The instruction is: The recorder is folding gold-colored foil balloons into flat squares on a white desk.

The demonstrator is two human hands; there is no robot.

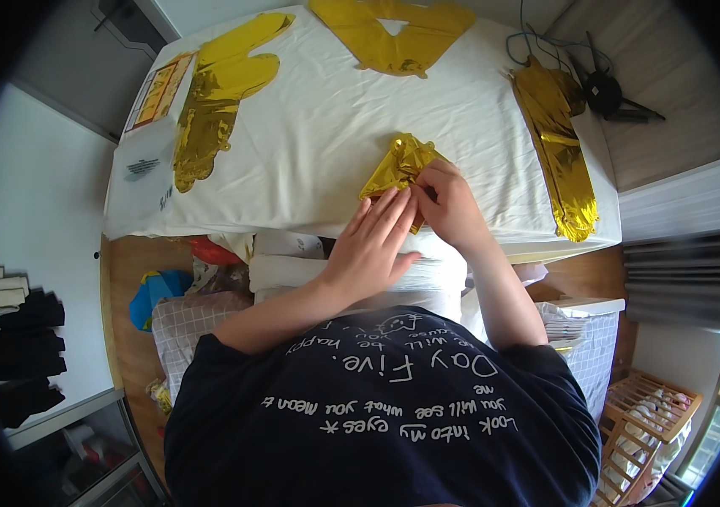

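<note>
A small crumpled gold foil balloon (400, 162) lies near the front edge of the white-covered table (318, 127), right before me. My left hand (368, 249) rests over its near left side, fingers stretched out flat and the thumb apart. From the right, my right hand (447, 201) has its fingers curled in a pinch at the foil beside my left fingertips. The exact spot it grips is hidden behind the fingers. Part of the foil's near end shows between the two hands.
Flat gold foil balloons lie at the left (208, 118), the far middle (423, 46) and the right (561, 152) of the table. Clear plastic packaging (142, 165) with a printed card (160, 91) is at the left edge. A black router (603, 91) with cables sits far right.
</note>
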